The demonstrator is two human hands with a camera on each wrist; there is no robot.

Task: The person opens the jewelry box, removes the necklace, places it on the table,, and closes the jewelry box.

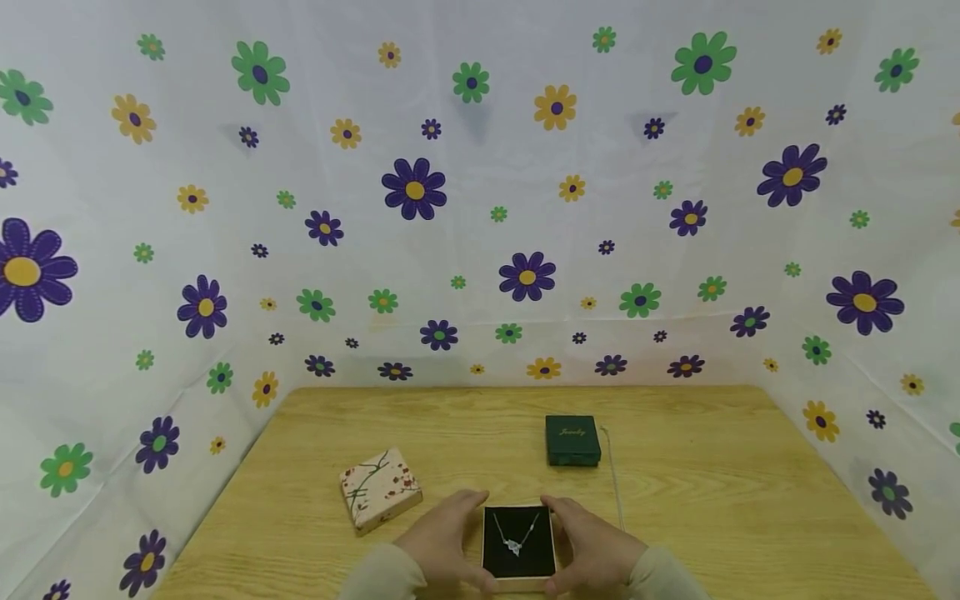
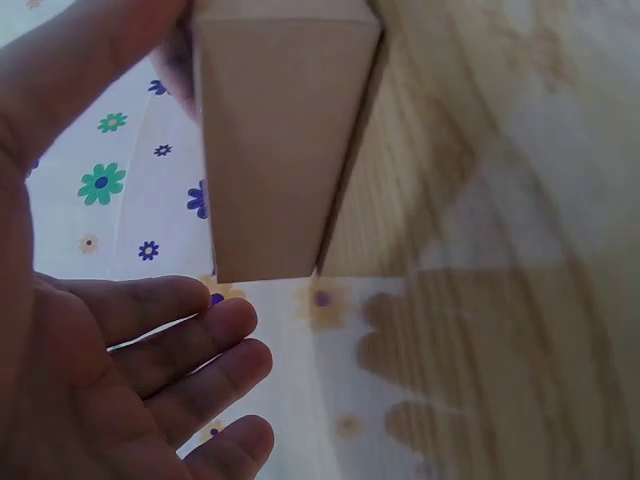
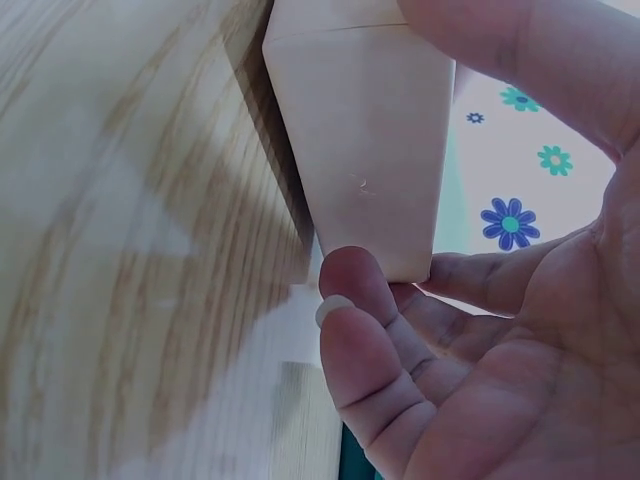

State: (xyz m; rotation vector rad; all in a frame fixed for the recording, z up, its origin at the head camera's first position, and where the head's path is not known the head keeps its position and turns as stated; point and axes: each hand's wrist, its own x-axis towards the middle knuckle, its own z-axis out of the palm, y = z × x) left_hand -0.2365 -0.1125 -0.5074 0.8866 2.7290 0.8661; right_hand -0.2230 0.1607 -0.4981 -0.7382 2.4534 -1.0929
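A person's left grip (image 1: 448, 537) and right grip (image 1: 597, 546) flank an open, square, pale beige card-like box (image 1: 520, 585) on a wood-grained tabletop (image 1: 465, 454). Lying between the two grips, against the box's black lining (image 1: 534, 560), is a fine silver-coloured necklace with a sparkling pendant (image 1: 513, 547). The left grip is spread, its thumb at the near left corner, its fingers straight and apart along the box's left side; whether the index fingertip touches the far corner cannot be told. The right grip pinches the box by its right side, thumb at the near corner and fingers bent about the far end. Left of the left grip and a little beyond it sits a cream box patterned with red blossoms and dark branches (image 1: 381, 490), turned at an angle. Beyond the right grip rests a small dark green box with gold lettering on its lid (image 1: 573, 440); just beside it, a thin silver-coloured chain (image 1: 615, 479) trails toward the right grip. Pale sleeves (image 1: 382, 573) reach both wrists. Farthest from the grips hangs a white sheet printed with purple, green and yellow flowers (image 1: 480, 158).
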